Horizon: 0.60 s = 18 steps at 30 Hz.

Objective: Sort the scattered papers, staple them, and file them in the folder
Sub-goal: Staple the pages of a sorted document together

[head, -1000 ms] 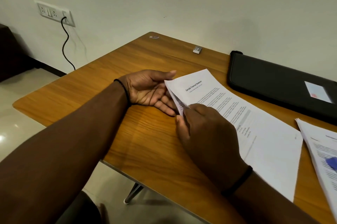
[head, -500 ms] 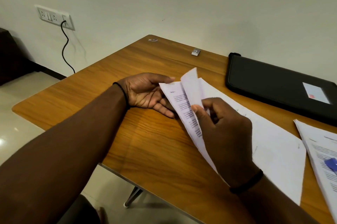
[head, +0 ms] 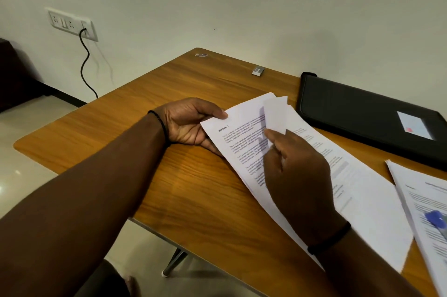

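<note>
Meanwhile, both hands grip the papers [head: 244,137] on the table [head: 150,108]: left hand [head: 188,125] holds the corner, right hand [head: 295,171] pinches a lifted page. Nearby, the black folder [head: 358,113] lies closed.

Wooden surface [head: 150,166] had rounded corners and sat right against a plain off-white wall [head: 242,1]. Small silver metal block [head: 258,71] lay near the far edge, well apart from everything else. A little whitish scrap [head: 201,55] sat at the far corner; couldn't tell what it was. White socket panel [head: 71,24] was on the wall at left, black cable [head: 85,64] plugged in and hanging down in loose curves. Glossy light tiled floor [head: 21,142] below, dark furniture [head: 14,74] at far left. One metal leg [head: 173,263] showed under the near edge.
</note>
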Tool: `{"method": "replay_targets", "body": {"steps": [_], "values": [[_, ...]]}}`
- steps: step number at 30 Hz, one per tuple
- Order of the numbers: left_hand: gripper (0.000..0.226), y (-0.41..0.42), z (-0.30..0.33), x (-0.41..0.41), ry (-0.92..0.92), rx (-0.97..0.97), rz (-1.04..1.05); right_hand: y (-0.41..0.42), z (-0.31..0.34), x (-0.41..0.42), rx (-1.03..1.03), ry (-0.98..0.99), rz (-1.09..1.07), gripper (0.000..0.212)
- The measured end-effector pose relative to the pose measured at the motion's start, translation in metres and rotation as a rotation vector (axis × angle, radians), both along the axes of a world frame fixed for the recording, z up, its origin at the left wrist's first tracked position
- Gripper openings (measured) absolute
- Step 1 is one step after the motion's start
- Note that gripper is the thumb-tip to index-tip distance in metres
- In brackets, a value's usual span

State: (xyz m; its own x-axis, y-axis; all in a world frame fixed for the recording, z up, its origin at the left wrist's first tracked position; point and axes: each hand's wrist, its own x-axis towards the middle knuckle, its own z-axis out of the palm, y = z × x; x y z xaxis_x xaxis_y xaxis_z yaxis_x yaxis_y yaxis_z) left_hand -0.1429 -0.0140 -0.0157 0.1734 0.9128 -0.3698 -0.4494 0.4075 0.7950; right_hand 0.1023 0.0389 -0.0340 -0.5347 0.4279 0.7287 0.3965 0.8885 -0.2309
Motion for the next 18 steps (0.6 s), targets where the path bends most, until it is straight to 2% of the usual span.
{"method": "replay_targets", "body": {"steps": [5, 10, 11, 14, 15, 18], "values": [[0.037, 0.003, -0.002, 0.001, 0.055, 0.013, 0.014, -0.016, 0.003, -0.007, 0.029, -0.216, 0.031, 0.056], [0.049, 0.001, -0.003, 0.0, 0.087, 0.047, -0.064, -0.019, 0.0, -0.011, 0.091, -0.135, 0.098, 0.026], [0.058, 0.002, -0.004, 0.0, 0.121, 0.047, -0.058, -0.019, 0.0, -0.011, 0.079, -0.119, 0.094, 0.025], [0.123, 0.005, -0.011, -0.002, 0.255, 0.029, 0.052, -0.019, -0.001, -0.01, 0.018, -0.101, 0.051, 0.021], [0.129, 0.006, -0.014, -0.003, 0.266, 0.046, 0.086, -0.019, -0.001, -0.009, -0.022, -0.094, 0.046, 0.02], [0.127, 0.004, -0.014, -0.004, 0.275, 0.082, 0.148, -0.017, -0.001, -0.005, -0.205, -0.034, 0.083, 0.021]]}}
